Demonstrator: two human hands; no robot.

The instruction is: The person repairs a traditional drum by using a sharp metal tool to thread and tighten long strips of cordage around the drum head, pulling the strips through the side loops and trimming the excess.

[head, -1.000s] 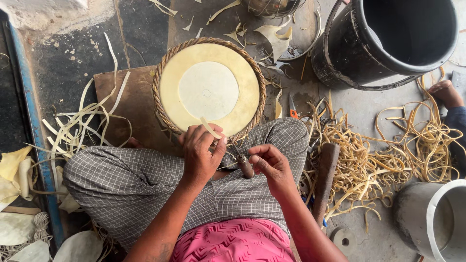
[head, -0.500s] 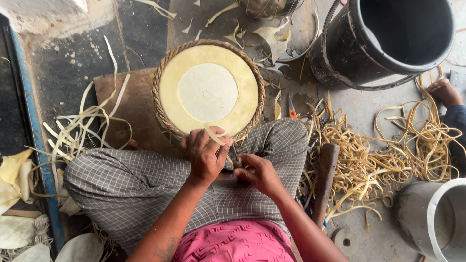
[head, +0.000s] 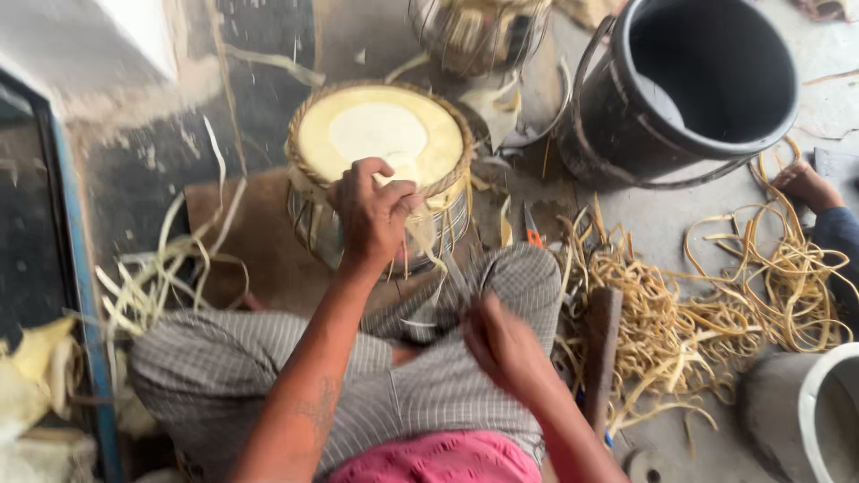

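Gripping the drum rim, left hand reaches forward; right hand pinches a strip.

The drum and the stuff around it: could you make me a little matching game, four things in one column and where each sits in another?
Things:
1. drum
2. black bucket
3. heap of tan strips
4. blue frame edge

Places:
A. far left of the view
B. under the left hand, in front of the knees
C. on the floor to the person's right
D. top right

Pairs: 1-B, 2-D, 3-C, 4-A
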